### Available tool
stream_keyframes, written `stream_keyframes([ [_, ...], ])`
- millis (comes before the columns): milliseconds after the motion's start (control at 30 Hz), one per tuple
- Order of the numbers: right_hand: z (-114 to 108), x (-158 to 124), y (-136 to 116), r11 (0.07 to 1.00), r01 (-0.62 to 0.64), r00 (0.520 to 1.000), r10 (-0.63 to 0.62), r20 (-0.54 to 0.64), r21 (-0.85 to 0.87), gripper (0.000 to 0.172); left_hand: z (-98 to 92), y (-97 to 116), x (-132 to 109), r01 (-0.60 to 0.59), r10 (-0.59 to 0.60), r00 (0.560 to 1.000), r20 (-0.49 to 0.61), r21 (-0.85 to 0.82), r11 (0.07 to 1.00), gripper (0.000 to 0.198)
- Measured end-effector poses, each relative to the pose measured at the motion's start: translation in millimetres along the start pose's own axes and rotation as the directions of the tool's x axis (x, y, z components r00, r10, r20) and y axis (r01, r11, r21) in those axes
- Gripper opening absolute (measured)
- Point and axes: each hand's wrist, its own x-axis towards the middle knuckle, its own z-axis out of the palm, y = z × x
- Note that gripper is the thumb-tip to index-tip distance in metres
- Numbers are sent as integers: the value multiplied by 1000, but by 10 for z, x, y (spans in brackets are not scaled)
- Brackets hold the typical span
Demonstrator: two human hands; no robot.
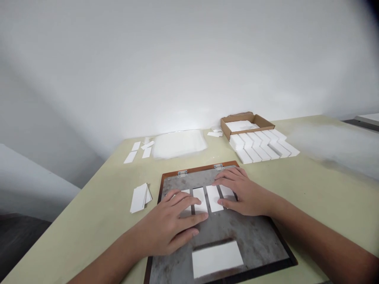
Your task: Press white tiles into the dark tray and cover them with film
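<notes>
- A white wall (189, 59) stands behind a pale green surface (314, 205), with a hinged board (254, 240) lying on the surface; the board is grey metal with a brown edge and two hinges (182, 173) along its far side.
- The left hand (168, 225) lies flat and released on the board, fingers spread, over the left end of a row of white strips (199, 199).
- The right hand (244, 193) is also flat and released, not gripping anything, its fingertips resting on the right end of the same row.
- A white rectangle (217, 258) lies on the board, nearer the person than the row and just below the left hand.
- A small stack of white cards (138, 198) sits just left of the board.
- Beyond the board, to the left, are a few loose white pieces (137, 152) and a cloudy plastic sheet (179, 144).
- Beyond the board, to the right, are a cardboard box (247, 120) and rows of white blocks (260, 146).
</notes>
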Motion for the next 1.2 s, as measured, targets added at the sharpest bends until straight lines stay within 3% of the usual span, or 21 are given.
stream_keyframes([
  [667,-23,7,83,998,-51,999,51,-17,-31,30,-18,0,17,-19,20,1000,-17,18,1000,41],
  [1200,-64,1,85,997,-81,997,81,-12,-9,24,15,-31,-1,6,-5,999,37,-29,1000,38],
])
